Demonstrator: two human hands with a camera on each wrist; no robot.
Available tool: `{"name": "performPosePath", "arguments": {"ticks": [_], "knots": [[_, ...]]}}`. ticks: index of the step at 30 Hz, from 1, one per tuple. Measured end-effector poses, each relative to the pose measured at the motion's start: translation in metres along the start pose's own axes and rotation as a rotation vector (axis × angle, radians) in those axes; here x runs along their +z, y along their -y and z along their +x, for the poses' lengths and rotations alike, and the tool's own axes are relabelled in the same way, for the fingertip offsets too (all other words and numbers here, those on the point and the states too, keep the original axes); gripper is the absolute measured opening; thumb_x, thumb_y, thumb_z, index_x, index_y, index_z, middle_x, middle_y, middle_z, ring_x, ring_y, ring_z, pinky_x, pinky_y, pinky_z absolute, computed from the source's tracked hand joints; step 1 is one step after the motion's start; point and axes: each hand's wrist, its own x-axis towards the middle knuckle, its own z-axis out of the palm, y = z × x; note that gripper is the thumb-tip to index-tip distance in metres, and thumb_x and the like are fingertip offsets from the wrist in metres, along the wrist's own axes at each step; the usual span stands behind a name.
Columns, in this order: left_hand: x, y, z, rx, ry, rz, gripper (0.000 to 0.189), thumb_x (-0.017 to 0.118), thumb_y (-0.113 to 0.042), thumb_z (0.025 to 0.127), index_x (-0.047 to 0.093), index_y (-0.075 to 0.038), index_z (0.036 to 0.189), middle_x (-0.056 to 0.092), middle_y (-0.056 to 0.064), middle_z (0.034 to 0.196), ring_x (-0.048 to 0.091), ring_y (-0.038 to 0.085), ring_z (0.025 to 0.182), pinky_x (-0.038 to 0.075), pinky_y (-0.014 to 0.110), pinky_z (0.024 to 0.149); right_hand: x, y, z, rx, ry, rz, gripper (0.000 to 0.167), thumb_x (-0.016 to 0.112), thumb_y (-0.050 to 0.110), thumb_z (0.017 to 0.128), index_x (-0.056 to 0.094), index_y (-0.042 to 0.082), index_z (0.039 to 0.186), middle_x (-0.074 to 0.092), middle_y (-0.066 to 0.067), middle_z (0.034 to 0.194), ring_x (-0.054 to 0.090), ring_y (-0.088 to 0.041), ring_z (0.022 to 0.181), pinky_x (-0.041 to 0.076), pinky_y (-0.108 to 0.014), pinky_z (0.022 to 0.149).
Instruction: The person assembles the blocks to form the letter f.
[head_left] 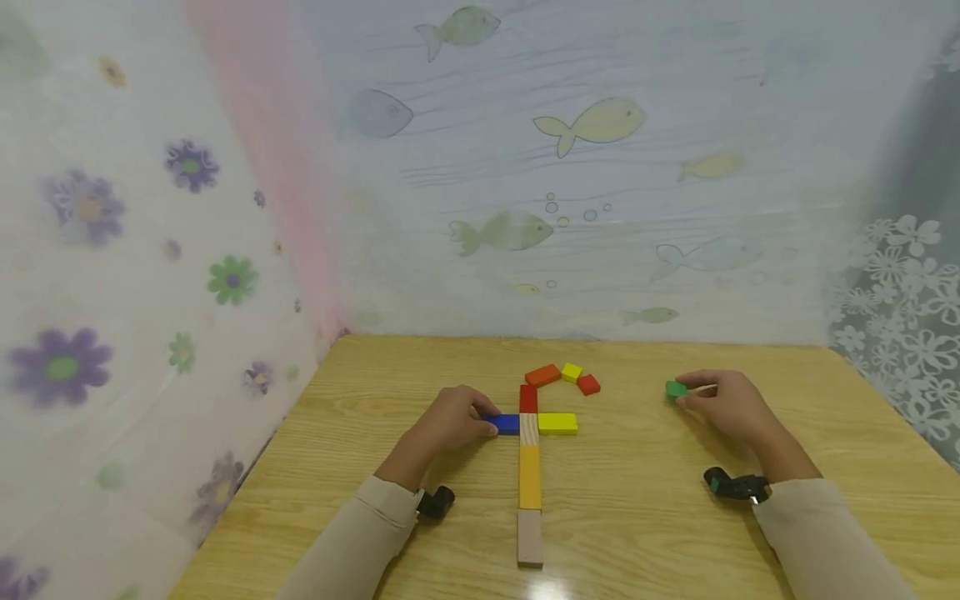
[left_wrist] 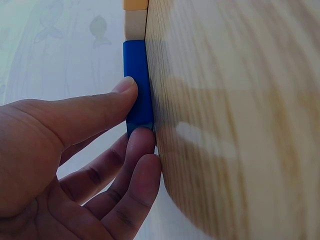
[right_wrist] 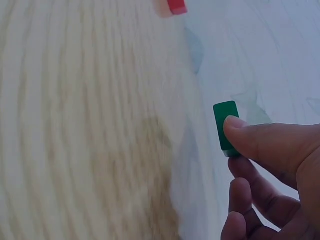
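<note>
My left hand (head_left: 453, 418) pinches the outer end of a blue block (head_left: 507, 424) between thumb and fingers. In the left wrist view the far end of the blue block (left_wrist: 136, 60) meets a plain wood block (left_wrist: 135, 25). Off to the right, my right hand (head_left: 729, 406) holds a small green block (head_left: 676, 389) by thumb and fingertips, apart from the other blocks. The right wrist view shows the thumb across the broad face of the green block (right_wrist: 223, 112). Opposite the blue block, a yellow block (head_left: 558, 424) touches the striped wood block (head_left: 529, 429) at the crossing.
Below the crossing lie an orange-yellow block (head_left: 529, 477) and a pale wood block (head_left: 529, 537). Above it, a red block (head_left: 528, 398), an orange block (head_left: 543, 375), a small yellow block (head_left: 572, 372) and another red block (head_left: 588, 384) curve rightward on the wooden table (head_left: 630, 500).
</note>
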Motion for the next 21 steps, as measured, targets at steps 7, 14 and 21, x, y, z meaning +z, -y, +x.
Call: {"name": "performPosePath", "arguments": {"ticks": [7, 14, 21], "knots": [[0.000, -0.001, -0.001, -0.002, -0.006, 0.004, 0.023, 0.082, -0.022, 0.091, 0.081, -0.018, 0.114, 0.073, -0.002, 0.106, 0.066, 0.014, 0.092, 0.057, 0.034, 0.078, 0.009, 0.013, 0.011, -0.053, -0.019, 0.024, 0.045, 0.071, 0.027, 0.099, 0.066, 0.004, 0.137, 0.059, -0.029, 0.140, 0.064, -0.046, 0.119, 0.058, -0.051, 0.089], [-0.001, -0.002, -0.002, -0.004, -0.003, -0.005, 0.023, 0.082, -0.021, 0.091, 0.080, -0.018, 0.114, 0.073, -0.001, 0.107, 0.066, 0.015, 0.092, 0.057, 0.033, 0.077, 0.016, 0.028, 0.018, -0.070, -0.008, 0.048, 0.043, 0.072, 0.025, 0.099, 0.067, 0.004, 0.137, 0.062, -0.026, 0.139, 0.066, -0.042, 0.117, 0.059, -0.043, 0.084], [-0.001, -0.003, -0.002, -0.003, -0.009, 0.001, 0.022, 0.081, -0.021, 0.091, 0.081, -0.018, 0.113, 0.073, -0.002, 0.106, 0.065, 0.014, 0.092, 0.057, 0.034, 0.079, 0.023, 0.038, 0.024, -0.116, 0.012, 0.084, 0.043, 0.072, 0.022, 0.099, 0.066, 0.003, 0.137, 0.058, -0.025, 0.144, 0.067, -0.043, 0.117, 0.060, -0.046, 0.086]]}}
